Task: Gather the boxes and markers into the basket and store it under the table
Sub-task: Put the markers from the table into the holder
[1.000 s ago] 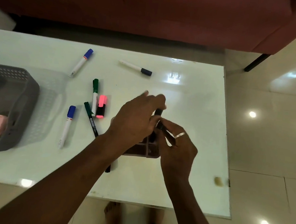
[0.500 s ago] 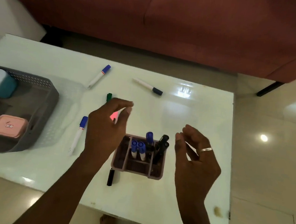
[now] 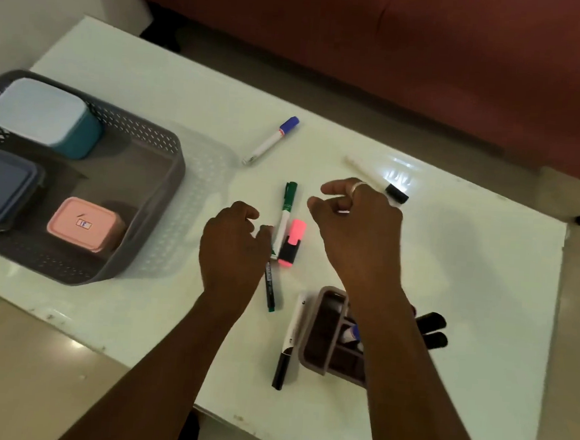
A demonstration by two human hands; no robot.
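The grey basket [image 3: 167, 190] stands on the table's left with a teal box [image 3: 45, 116], a dark blue box [image 3: 2, 192] and a pink box [image 3: 85, 224] inside. My left hand [image 3: 233, 250] hovers open beside a green-capped marker [image 3: 285, 212], a pink highlighter [image 3: 292, 242] and a dark green pen [image 3: 269, 287]. My right hand [image 3: 356, 231] is open above the table, right of the highlighter. A brown marker holder [image 3: 322, 332] with blue and black markers sits under my right forearm. A black-capped marker [image 3: 287, 343] lies beside the holder. A blue-capped marker [image 3: 272, 139] and another black-capped marker [image 3: 392, 191] lie farther back.
The white glossy table [image 3: 465, 300] ends near the right and front edges. A red sofa [image 3: 397, 38] runs along the far side. Tiled floor [image 3: 13, 372] shows at the front left.
Both hands let go of the markers in the holder and moved forward and left toward the green marker and highlighter. The camera view shifted left, showing more of the basket.
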